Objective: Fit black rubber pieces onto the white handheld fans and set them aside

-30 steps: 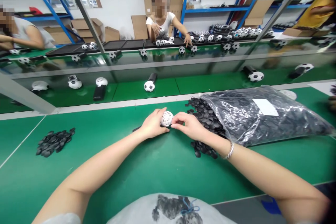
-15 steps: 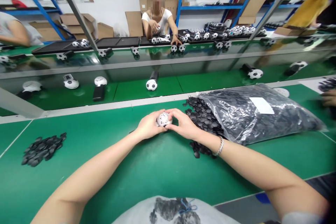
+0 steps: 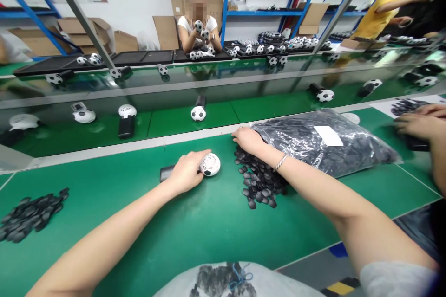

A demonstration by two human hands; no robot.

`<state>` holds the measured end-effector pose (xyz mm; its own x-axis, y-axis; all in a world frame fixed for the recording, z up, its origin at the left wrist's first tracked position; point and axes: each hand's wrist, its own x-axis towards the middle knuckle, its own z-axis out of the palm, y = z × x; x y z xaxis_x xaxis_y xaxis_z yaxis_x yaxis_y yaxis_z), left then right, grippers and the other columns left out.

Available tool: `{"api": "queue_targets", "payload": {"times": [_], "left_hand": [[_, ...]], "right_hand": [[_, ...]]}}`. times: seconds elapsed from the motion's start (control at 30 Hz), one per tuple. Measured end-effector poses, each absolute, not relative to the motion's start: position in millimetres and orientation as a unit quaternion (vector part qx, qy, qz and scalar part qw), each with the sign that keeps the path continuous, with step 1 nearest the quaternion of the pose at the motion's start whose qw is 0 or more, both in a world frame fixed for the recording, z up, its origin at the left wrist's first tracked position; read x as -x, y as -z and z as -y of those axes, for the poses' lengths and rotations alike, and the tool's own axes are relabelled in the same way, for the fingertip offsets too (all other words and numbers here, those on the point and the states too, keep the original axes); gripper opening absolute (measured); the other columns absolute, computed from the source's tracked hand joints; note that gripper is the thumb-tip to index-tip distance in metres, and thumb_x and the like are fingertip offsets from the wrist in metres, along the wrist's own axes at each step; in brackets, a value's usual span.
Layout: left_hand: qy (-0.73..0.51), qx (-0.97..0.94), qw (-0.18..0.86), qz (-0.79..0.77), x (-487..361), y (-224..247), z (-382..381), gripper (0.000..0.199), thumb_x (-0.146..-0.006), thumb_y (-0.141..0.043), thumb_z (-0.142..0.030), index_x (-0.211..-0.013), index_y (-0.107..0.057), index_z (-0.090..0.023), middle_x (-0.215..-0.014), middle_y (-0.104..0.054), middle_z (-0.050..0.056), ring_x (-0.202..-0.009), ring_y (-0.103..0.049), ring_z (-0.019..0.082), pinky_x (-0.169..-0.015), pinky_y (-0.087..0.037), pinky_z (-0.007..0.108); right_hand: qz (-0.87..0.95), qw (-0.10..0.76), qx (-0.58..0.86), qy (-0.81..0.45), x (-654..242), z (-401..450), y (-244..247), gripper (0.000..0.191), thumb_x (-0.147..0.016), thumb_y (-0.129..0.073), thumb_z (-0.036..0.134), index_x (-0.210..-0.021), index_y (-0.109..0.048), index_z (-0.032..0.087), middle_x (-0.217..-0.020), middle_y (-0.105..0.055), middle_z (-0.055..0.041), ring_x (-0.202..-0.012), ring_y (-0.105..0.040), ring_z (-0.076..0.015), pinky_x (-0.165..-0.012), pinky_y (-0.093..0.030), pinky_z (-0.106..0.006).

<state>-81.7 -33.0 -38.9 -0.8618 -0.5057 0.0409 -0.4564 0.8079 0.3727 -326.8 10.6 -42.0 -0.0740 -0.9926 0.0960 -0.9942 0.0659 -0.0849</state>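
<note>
Ball-headed device (image 3: pixel 211 165): on or just above the green worktop (image 3: pixel 209 227), cannot tell which; white head toward the right, dark handle (image 3: pixel 166 174) out past the hand on the left.
Handling: probably light, stiff plastic; smooth round head likely to slip or roll if pressed off-centre; openwork face perhaps the delicate part.
Where to hold: best guess, around the neck where handle meets head, face left free.
Left hand (image 3: pixel 187 171): closed round the device behind the head, thumb on the near side.
Right hand (image 3: pixel 248 140): at the far edge of the black-piece heap, fingers curled; cannot tell whether they pinch anything.
Black-piece heap (image 3: pixel 259 183): small flat pieces, loose, by the mouth of a clear bag (image 3: pixel 358 148) full of more.
Left pile (image 3: pixel 35 216): similar dark pieces, well apart.
Belt (image 3: pixel 223 106): beyond the worktop, more ball-headed units.
Neighbour's hands (image 3: pixel 423 125): far right, near dark pieces.
Opposite: co-worker (image 3: pixel 183 41) holding football-patterned balls (image 3: pixel 198 27) up.
</note>
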Motion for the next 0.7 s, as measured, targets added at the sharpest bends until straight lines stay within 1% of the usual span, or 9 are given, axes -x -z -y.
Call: {"api": "queue_targets", "payload": {"times": [0.07,0.13,0.2,0.27,0.33,0.43,0.5,0.6,0.7], "left_hand": [[0.146,-0.243,0.078,0.956,78.0,37.3,38.3,0.067,-0.064,-0.042,-0.004,-0.126,-0.040,-0.029,-0.124,-0.048,0.003,-0.110,-0.042,0.026,-0.088,-0.036,0.042],[0.117,-0.238,0.086,0.960,74.4,36.3,44.4,0.066,-0.064,-0.039,-0.001,-0.122,-0.045,-0.032,-0.117,-0.051,0.003,-0.107,-0.041,0.026,-0.090,-0.032,0.045],[0.119,-0.231,0.085,0.962,71.3,35.5,49.3,0.064,-0.066,-0.037,0.001,-0.120,-0.048,-0.033,-0.112,-0.053,0.003,-0.104,-0.040,0.025,-0.091,-0.031,0.044],[0.146,-0.223,0.079,0.961,69.1,34.8,51.9,0.063,-0.067,-0.037,0.000,-0.120,-0.048,-0.033,-0.111,-0.053,0.002,-0.104,-0.040,0.024,-0.091,-0.031,0.043],[0.173,-0.210,0.073,0.960,67.8,34.5,52.3,0.064,-0.066,-0.042,-0.003,-0.123,-0.044,-0.032,-0.115,-0.052,0.002,-0.107,-0.039,0.024,-0.096,-0.026,0.045],[0.204,-0.199,0.059,0.957,67.2,35.6,50.9,0.068,-0.064,-0.058,-0.019,-0.128,-0.038,-0.030,-0.121,-0.048,0.004,-0.116,-0.033,0.029,-0.103,-0.011,0.052],[0.221,-0.206,0.050,0.952,67.6,37.5,50.3,0.075,-0.063,-0.065,-0.034,-0.130,-0.034,-0.029,-0.125,-0.046,0.005,-0.121,-0.028,0.032,-0.103,-0.005,0.055],[0.233,-0.216,0.044,0.947,69.3,40.6,50.0,0.079,-0.065,-0.062,-0.048,-0.133,-0.029,-0.028,-0.130,-0.043,0.005,-0.125,-0.022,0.032,-0.103,-0.001,0.056],[0.242,-0.219,0.044,0.944,70.5,41.3,49.4,0.083,-0.065,-0.060,-0.056,-0.134,-0.027,-0.026,-0.131,-0.043,0.006,-0.127,-0.021,0.032,-0.103,0.001,0.055]], "right_hand": [[0.724,0.006,-0.688,-0.049,330.0,-7.7,47.0,0.015,-0.079,-0.049,0.009,-0.080,-0.064,0.007,-0.085,-0.062,-0.0171,-0.087,-0.056,-0.0244,-0.078,-0.041,-0.034],[0.722,0.010,-0.691,-0.043,329.8,-5.6,50.8,0.018,-0.078,-0.047,0.006,-0.084,-0.063,0.006,-0.088,-0.061,-0.0179,-0.088,-0.055,-0.0239,-0.080,-0.040,-0.033],[0.720,0.008,-0.692,-0.047,330.0,-4.5,51.8,0.019,-0.079,-0.046,0.005,-0.088,-0.063,0.006,-0.090,-0.061,-0.0172,-0.089,-0.055,-0.0224,-0.080,-0.040,-0.031],[0.717,0.000,-0.695,-0.053,330.8,-6.0,50.0,0.017,-0.079,-0.049,0.010,-0.089,-0.063,0.009,-0.091,-0.061,-0.0137,-0.087,-0.056,-0.0202,-0.078,-0.041,-0.029],[0.710,-0.030,-0.699,-0.078,328.6,-12.4,46.1,0.015,-0.080,-0.052,0.016,-0.090,-0.063,0.013,-0.087,-0.063,-0.0079,-0.081,-0.057,-0.0163,-0.075,-0.042,-0.025],[0.682,-0.133,-0.696,-0.181,313.2,-31.2,37.9,0.014,-0.080,-0.054,0.023,-0.089,-0.062,0.016,-0.079,-0.063,-0.0018,-0.070,-0.057,-0.0108,-0.068,-0.044,-0.021],[0.632,-0.178,-0.714,-0.243,295.7,-45.3,31.9,0.012,-0.080,-0.054,0.023,-0.086,-0.063,0.017,-0.080,-0.062,-0.0012,-0.072,-0.057,-0.0099,-0.068,-0.043,-0.020],[0.555,-0.168,-0.775,-0.253,267.9,-58.5,25.0,0.015,-0.082,-0.051,0.020,-0.089,-0.064,0.019,-0.087,-0.061,-0.0028,-0.082,-0.055,-0.0112,-0.075,-0.040,-0.023],[0.533,-0.118,-0.810,-0.215,247.7,-59.2,21.8,0.017,-0.084,-0.049,0.021,-0.090,-0.065,0.019,-0.086,-0.061,-0.0050,-0.081,-0.055,-0.0141,-0.073,-0.036,-0.027]]}}
